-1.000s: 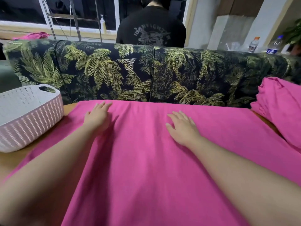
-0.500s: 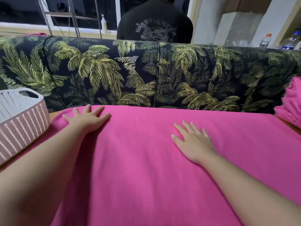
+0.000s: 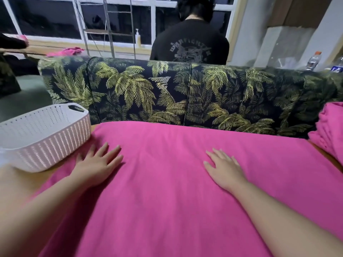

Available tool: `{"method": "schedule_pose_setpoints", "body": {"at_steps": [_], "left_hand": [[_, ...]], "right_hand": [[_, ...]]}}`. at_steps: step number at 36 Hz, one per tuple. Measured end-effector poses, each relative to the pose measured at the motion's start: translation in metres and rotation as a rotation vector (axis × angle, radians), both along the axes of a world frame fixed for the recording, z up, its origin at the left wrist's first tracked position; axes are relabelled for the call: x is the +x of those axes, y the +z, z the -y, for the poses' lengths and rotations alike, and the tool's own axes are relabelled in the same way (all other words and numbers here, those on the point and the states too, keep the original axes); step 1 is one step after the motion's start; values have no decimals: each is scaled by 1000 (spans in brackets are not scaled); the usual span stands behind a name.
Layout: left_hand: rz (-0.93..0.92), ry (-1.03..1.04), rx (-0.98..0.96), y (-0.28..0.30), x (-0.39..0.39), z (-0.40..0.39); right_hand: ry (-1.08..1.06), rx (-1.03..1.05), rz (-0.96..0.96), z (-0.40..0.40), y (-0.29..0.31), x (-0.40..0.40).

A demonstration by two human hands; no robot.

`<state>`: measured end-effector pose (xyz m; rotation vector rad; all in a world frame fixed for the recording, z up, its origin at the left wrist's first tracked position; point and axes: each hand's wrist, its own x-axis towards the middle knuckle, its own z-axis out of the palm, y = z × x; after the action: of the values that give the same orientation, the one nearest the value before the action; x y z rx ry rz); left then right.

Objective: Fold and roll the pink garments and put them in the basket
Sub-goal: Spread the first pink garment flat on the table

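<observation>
A pink garment [image 3: 167,173] lies spread flat over the wooden table in front of me. My left hand [image 3: 96,164] rests on its left part with fingers straight and spread, close to the white perforated basket [image 3: 44,138] at the table's left. My right hand [image 3: 224,167] lies flat on the garment right of the middle, fingers straight. Neither hand holds anything. More pink garments [image 3: 330,130] are piled at the right edge of the table.
A palm-leaf patterned sofa back [image 3: 185,93] runs along the far edge of the table. Behind it a person in a black shirt [image 3: 189,45] faces away. Bottles [image 3: 313,60] stand at the back right, and pink cloth [image 3: 65,51] lies by the window.
Both hands have slid back toward me over the garment, staying flat. The camera has tilted up and left, so the basket shows more fully.
</observation>
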<state>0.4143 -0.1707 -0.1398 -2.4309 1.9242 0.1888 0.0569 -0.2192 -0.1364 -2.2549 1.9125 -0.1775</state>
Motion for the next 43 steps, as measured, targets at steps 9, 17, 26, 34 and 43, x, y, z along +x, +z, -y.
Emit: {"method": "schedule_pose_setpoints", "body": {"at_steps": [9,17,26,34,43], "left_hand": [[44,-49,31,3,15,-125],[-21,-85,-3,3,10,-207],[-104,-57,-142,-6,9,-270],[-247,56,-456,-15,16,-307],[-145,390,-431,-18,31,-327]], "right_hand": [[58,44,-76,-112,1,-35],[66,56,-102,-186,3,-59],[136,74,-123,-254,5,-62],[399,65,9,-299,9,-20],[406,-88,125,-290,8,-7]]}}
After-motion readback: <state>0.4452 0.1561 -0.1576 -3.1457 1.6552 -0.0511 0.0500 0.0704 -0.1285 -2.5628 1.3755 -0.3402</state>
